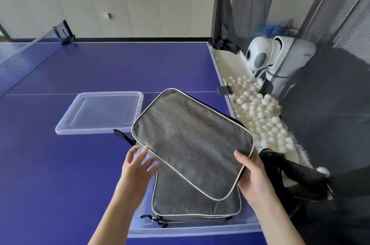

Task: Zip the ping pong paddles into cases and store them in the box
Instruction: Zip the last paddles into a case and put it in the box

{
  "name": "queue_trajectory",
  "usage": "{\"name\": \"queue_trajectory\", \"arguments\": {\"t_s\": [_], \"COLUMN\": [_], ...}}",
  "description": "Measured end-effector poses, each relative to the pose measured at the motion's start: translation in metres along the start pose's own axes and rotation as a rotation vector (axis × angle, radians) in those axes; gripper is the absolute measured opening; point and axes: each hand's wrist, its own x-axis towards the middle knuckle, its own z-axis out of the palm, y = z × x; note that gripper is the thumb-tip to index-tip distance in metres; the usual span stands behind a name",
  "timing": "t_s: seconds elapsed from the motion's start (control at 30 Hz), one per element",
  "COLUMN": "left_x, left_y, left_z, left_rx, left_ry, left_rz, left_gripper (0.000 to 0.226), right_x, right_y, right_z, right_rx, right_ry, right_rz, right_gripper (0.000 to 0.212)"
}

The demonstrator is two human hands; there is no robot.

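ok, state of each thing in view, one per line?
Upper grey fabric paddle case: closed, tilted, lifted above box.
Lower grey fabric case: flat in box.
Clear plastic box: open.
Clear plastic lid: off, on table.
Right hand: gripping upper case.
Left hand: open.

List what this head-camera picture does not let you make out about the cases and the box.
- Paddles: hidden inside the grey fabric of the upper case and lower case.
- Box interior: covered by both cases.
- Upper case's zipper: out of sight.
- Right hand fingers: under the case.
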Motion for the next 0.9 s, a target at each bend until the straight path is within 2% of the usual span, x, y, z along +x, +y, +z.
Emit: {"name": "queue_trajectory", "arguments": {"t_s": [0.07, 0.1, 0.2, 0.27, 0.37, 0.5, 0.57, 0.67, 0.8, 0.9], "left_x": [0.009, 0.014, 0.022, 0.021, 0.019, 0.011, 0.008, 0.01, 0.013, 0.012], "left_y": [0.011, 0.017, 0.027, 0.029, 0.02, -0.002, -0.01, -0.019, -0.04, -0.055], "left_z": [-0.018, -0.026, -0.033, -0.03, -0.033, -0.043, -0.039, -0.034, -0.039, -0.042], "left_rx": [0.062, 0.124, 0.248, 0.34, 0.447, 0.583, 0.605, 0.618, 0.728, 0.803], "left_ry": [0.077, 0.084, -0.053, -0.119, -0.038, 0.049, 0.078, 0.106, 0.165, 0.223], "left_rz": [-0.028, -0.068, -0.177, -0.175, -0.246, -0.305, -0.303, -0.317, -0.34, -0.332], "left_gripper": [0.101, 0.103, 0.084, 0.088, 0.093, 0.052, 0.045, 0.045, 0.048, 0.057], "right_x": [0.004, 0.007, 0.018, 0.024, 0.032, 0.047, 0.051, 0.052, 0.053, 0.051], "right_y": [-0.012, -0.016, -0.021, -0.02, -0.018, -0.002, 0.01, 0.024, 0.035, 0.047], "right_z": [-0.009, -0.015, -0.028, -0.031, -0.033, -0.043, -0.047, -0.054, -0.062, -0.062], "right_rx": [-0.019, -0.035, -0.125, -0.195, -0.317, -0.48, -0.494, -0.556, -0.726, -0.895], "right_ry": [-0.021, -0.015, -0.005, -0.029, -0.061, 0.059, 0.167, 0.238, 0.216, 0.233], "right_rz": [-0.02, -0.012, 0.064, 0.106, 0.175, 0.217, 0.192, 0.163, 0.118, 0.055], "right_gripper": [0.046, 0.045, 0.045, 0.045, 0.039, 0.038, 0.043, 0.035, 0.025, 0.033]}}
